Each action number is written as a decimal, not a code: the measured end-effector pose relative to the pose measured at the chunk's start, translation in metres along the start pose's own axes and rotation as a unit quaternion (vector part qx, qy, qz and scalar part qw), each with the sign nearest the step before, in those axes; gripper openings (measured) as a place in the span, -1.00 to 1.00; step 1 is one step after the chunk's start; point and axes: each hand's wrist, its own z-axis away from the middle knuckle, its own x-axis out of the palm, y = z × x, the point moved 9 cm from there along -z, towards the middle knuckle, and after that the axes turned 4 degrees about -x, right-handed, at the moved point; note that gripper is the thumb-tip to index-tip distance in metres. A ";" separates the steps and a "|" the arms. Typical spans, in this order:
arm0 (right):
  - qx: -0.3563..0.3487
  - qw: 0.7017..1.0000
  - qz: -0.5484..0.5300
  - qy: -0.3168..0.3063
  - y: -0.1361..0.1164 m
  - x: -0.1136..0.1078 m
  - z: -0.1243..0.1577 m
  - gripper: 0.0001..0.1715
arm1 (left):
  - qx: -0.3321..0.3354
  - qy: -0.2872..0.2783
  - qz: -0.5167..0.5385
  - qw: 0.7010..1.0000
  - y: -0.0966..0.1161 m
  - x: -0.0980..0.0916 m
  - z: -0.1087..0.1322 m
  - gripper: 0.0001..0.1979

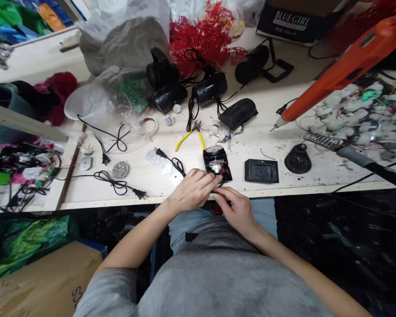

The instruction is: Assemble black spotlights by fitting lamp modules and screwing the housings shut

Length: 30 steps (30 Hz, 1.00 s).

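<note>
The left hand (pixel 193 190), the nearer one, is pinching something at the near end of a black housing (pixel 217 159), whose long axis is running away from the person. The right hand (pixel 236 212) is curling just below it, its hold hidden. Pliers (pixel 195 137) are lying just beyond the housing; a carton (pixel 292 22) farther on is reading "BLUE GIRL".

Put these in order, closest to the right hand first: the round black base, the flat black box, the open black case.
From the right hand:
1. Open black case, just ahead of it on the bench
2. Flat black box, to the case's right
3. Round black base, farther right
</note>
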 end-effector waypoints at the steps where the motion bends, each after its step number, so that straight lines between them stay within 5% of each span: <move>1: 0.012 1.000 -0.010 0.003 0.002 -0.001 0.000 -0.79 | -0.010 -0.004 -0.001 1.000 -0.001 0.002 -0.001 -0.62; 11: 0.153 0.976 -0.138 0.076 0.035 -0.003 0.006 -0.69 | -0.036 -0.032 0.036 0.998 -0.003 0.004 -0.013 -0.81; 19: 0.169 0.969 -0.134 0.117 0.038 -0.004 -0.007 -0.65 | -0.051 0.010 0.025 0.998 -0.019 -0.017 -0.009 -0.83; 24: 0.121 0.986 -0.030 0.110 0.029 -0.014 -0.015 -0.82 | -0.072 0.040 0.020 0.996 -0.021 -0.019 -0.001 -0.87; 27: 0.024 0.990 0.101 0.093 0.007 -0.018 -0.020 -0.68 | -0.082 0.062 0.034 0.994 -0.021 -0.019 0.001 -0.88; 30: -0.080 0.962 0.255 0.060 -0.013 -0.013 -0.024 -0.63 | -0.084 0.081 0.045 0.992 -0.021 -0.019 0.001 -0.88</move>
